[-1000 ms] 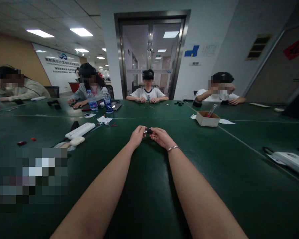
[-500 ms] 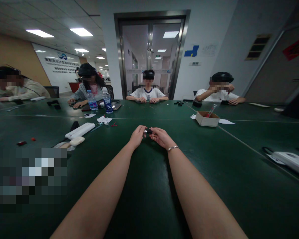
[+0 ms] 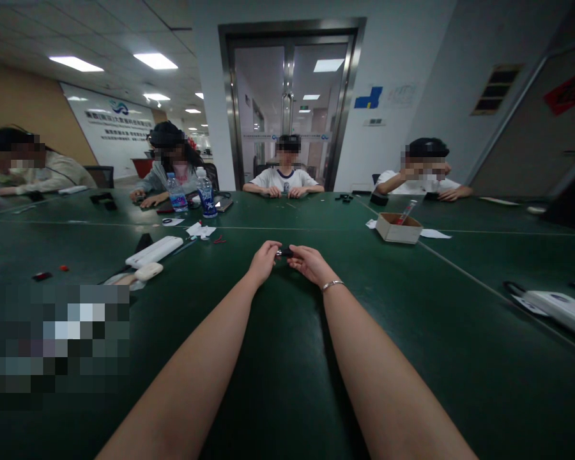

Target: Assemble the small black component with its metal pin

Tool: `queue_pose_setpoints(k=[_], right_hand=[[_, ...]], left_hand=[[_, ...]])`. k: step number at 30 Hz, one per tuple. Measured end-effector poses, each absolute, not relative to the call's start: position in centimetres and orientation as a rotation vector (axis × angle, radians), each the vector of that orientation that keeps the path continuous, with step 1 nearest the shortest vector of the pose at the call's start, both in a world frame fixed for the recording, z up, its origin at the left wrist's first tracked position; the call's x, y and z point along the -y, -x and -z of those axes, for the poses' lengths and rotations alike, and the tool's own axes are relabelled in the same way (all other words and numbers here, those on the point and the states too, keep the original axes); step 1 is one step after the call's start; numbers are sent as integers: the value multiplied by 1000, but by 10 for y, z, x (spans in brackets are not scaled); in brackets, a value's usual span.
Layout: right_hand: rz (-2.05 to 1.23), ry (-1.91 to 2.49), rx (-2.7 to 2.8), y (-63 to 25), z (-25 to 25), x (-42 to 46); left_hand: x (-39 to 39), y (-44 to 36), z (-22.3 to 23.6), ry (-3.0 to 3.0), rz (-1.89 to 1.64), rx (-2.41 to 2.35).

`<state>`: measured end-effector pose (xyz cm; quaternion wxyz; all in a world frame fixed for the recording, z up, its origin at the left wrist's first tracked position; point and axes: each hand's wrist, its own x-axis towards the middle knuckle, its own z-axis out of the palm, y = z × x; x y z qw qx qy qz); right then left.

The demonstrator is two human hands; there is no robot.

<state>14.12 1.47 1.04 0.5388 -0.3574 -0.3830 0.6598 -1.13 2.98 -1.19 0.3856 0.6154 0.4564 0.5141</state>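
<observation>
A small black object with a shiny silver end is held level between my two hands, just over the green table. My left hand pinches the silver end with its fingertips. At the black end, my right hand has thumb and fingers closed on it, and a silver bracelet circles that wrist. The fingers cover part of the object, so its exact kind cannot be made out.
A white power bank and a cream case lie to the left. Two bottles and paper scraps stand or lie farther back. At right are a small cardboard box and a white device. Several people sit around the table.
Both hands stay nearly where they were, still on the small black object. My right fingers have shifted very slightly on its black end.
</observation>
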Motion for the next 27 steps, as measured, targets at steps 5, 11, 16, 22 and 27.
queue_pose_setpoints(k=[5,11,16,22,27], right_hand=[[-1599,828,936,-141,-10,-14],[-1591,837,916,-141,-10,-15],[-1585,851,870,-140,-10,-14],[-1588,832,862,-140,-8,-17],[-1580,831,906,-141,-9,-15]], left_hand=[[-30,12,13,-1637,-1316,-1141],[-31,13,15,-1683,-1338,-1149],[-27,12,9,-1705,-1370,-1178],[-28,11,10,-1692,-1378,-1212],[-27,14,9,-1700,-1311,-1345]])
